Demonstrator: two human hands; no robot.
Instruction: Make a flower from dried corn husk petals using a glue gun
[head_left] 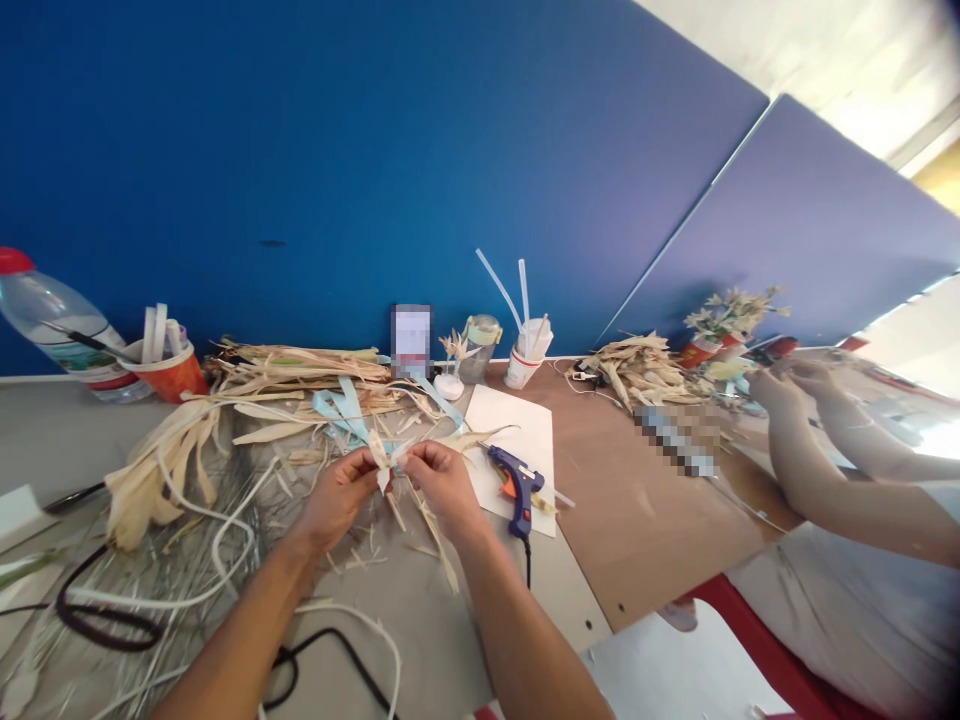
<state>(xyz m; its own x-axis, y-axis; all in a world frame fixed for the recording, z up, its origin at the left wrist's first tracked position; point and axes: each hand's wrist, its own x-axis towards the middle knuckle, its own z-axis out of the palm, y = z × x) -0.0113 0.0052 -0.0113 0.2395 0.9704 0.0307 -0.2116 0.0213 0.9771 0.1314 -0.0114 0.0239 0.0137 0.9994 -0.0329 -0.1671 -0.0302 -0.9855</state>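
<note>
"Blue partition panels (337, 150) rise beyond the grip, backing a grey-and-brown tabletop (442, 645). Who else is pictured?"

"One co-worker (832, 600), seated well to the right of the grip, bare arms extended over the tabletop."

"And the husks?"

"Dried husks (300, 362) lie heaped beyond the grip and to its left. Farther left is a red-capped plastic bottle (67, 320)."

"What is closer?"

"White paper (502, 410), just right of the grip, bears a dark-blue glue gun (517, 490), its black cord trailing nearward. Beyond the paper, a paper cup (519, 372) holds clear sticks. Light-blue ribbon (345, 405) lies just beyond the grip, slightly left."

"And the grip itself?"

"The left hand (345, 495) and right hand (442, 490) pinch, thumb to forefinger, a small pale husk piece (380, 455) from either side, holding it upright between them above scattered strips (431, 535)."
</note>
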